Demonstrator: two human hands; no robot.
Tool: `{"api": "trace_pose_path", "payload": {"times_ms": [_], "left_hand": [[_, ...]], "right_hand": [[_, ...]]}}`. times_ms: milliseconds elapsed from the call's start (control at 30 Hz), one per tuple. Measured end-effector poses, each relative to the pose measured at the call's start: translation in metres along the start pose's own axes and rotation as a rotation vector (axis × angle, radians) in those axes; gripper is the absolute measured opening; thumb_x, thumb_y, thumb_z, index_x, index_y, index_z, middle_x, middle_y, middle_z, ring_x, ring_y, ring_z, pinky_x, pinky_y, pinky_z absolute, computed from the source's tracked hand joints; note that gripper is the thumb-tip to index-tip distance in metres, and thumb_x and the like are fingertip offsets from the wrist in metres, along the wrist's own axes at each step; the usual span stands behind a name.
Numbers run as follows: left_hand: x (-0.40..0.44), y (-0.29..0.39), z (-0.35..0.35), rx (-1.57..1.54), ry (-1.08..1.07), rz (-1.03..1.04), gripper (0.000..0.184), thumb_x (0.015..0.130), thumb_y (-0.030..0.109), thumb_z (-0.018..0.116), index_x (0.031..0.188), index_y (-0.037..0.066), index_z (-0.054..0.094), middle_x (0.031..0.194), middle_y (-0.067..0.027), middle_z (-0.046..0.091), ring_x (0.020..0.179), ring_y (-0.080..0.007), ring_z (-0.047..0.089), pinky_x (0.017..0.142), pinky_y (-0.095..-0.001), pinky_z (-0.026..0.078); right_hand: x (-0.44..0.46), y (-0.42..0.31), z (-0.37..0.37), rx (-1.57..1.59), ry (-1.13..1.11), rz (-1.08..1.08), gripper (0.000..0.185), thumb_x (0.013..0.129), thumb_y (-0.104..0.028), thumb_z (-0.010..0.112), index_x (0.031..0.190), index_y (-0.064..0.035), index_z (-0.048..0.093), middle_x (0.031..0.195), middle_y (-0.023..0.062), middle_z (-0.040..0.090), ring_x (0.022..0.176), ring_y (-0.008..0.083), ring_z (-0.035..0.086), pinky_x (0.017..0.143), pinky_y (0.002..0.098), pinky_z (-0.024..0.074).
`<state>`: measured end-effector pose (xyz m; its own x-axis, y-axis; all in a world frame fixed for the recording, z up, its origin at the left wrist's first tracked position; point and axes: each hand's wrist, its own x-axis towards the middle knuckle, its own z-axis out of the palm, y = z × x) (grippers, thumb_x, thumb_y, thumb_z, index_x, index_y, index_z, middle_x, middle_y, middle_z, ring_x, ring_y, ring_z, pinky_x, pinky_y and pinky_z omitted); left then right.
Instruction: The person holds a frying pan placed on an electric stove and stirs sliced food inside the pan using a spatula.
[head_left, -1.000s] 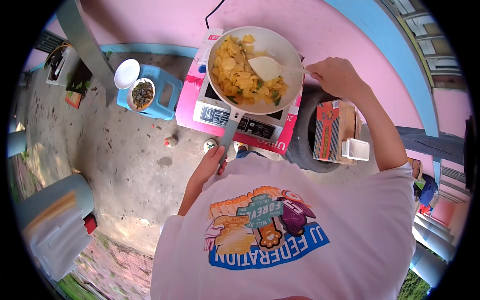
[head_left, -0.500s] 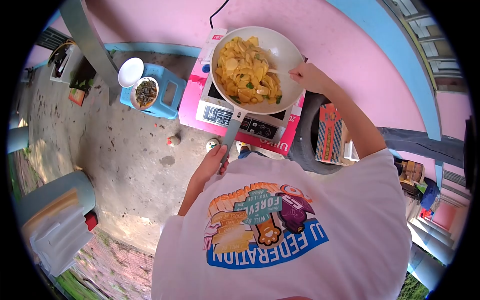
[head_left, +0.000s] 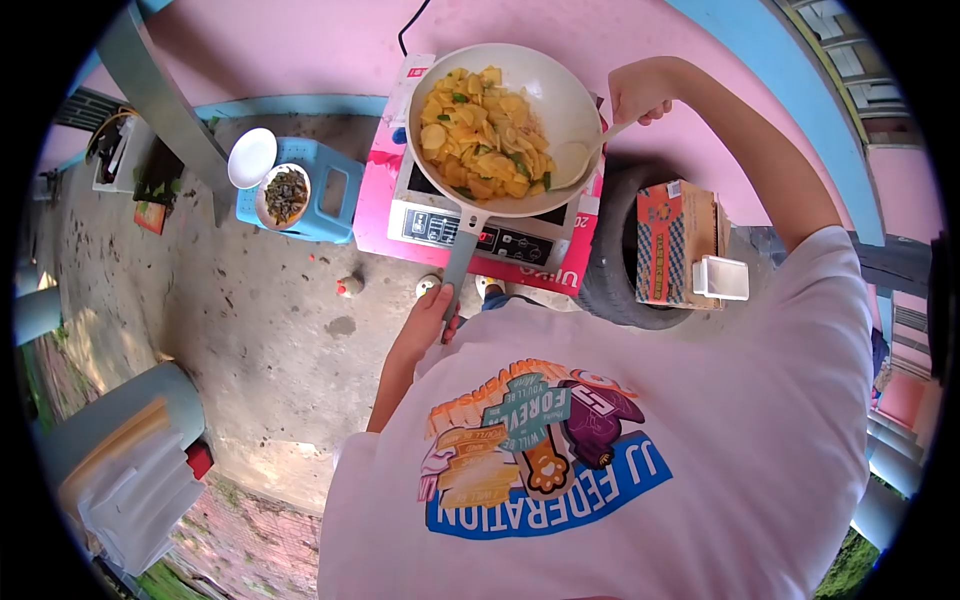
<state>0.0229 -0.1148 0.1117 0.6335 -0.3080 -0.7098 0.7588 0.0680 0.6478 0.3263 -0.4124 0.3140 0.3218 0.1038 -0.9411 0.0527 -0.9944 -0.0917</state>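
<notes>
- Since the earlier frame, the right hand (head_left: 640, 91) has moved upward and outward, and the pale spatula (head_left: 575, 160) has come from among the yellow slices (head_left: 475, 135) to the right side of the pan (head_left: 560, 95).
- Largest below the work is the pink printed carton (head_left: 540, 278), flat-sided like cardboard. On it I see the cooker (head_left: 425, 225), with a pale frame and dark panel.
- Over the cooker is the pan, round and deep, cream and smooth inside. I judge it rather heavy with its load, the weight being far from the holder; I would avoid the rim, which may be hot.
- From the pan comes the grey handle (head_left: 457, 272), straight and apparently stiff. It is the proper place to hold; the left hand (head_left: 430, 318) has its fingers curled around the lower part, no gap visible.
- Next, the spatula: a broad rounded head and a narrow shaft, probably light and stiff. The right fingers are wrapped firmly around its upper shaft.
- Thin and glossy, the slices lie heaped at the left and middle of the pan. I expect them soft, slippery and easily broken.
- Smallest are green pieces (head_left: 460, 98), scattered between them.
</notes>
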Motion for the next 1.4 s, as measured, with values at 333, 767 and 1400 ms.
{"api": "trace_pose_path", "payload": {"times_ms": [333, 767, 1400], "left_hand": [[0.002, -0.003, 0.002, 0.0, -0.004, 0.013, 0.039, 0.1, 0.043, 0.04, 0.089, 0.007, 0.05, 0.061, -0.0019, 0.049, 0.047, -0.0106, 0.044, 0.045, -0.0248, 0.036], [-0.001, -0.001, 0.002, -0.017, -0.022, 0.003, 0.039, 0.101, 0.041, 0.04, 0.092, 0.005, 0.051, 0.062, -0.0023, 0.048, 0.05, -0.0119, 0.044, 0.046, -0.0261, 0.037], [-0.003, 0.002, 0.003, -0.061, -0.01, -0.007, 0.039, 0.1, 0.043, 0.042, 0.088, 0.007, 0.048, 0.063, -0.0017, 0.048, 0.048, -0.0104, 0.045, 0.045, -0.0256, 0.039]], "right_hand": [[0.092, -0.007, 0.147, 1.194, 0.64, -0.234, 0.024, 0.092, -0.02, 0.06, 0.106, -0.0023, 0.067, 0.065, 0.0012, 0.052, 0.048, 0.0043, 0.039, 0.041, 0.0213, 0.027], [-0.017, 0.043, 0.108, 0.063, 0.81, 0.025, 0.022, 0.085, -0.021, 0.06, 0.092, -0.0024, 0.071, 0.074, 0.0173, 0.066, 0.073, 0.0296, 0.066, 0.068, 0.04, 0.0512], [-0.022, -0.007, 0.202, -0.733, 0.963, -0.218, 0.048, 0.075, 0.0, 0.059, 0.122, -0.0071, 0.056, 0.089, 0.0081, 0.056, 0.073, 0.0245, 0.062, 0.061, 0.0369, 0.0499]]}}
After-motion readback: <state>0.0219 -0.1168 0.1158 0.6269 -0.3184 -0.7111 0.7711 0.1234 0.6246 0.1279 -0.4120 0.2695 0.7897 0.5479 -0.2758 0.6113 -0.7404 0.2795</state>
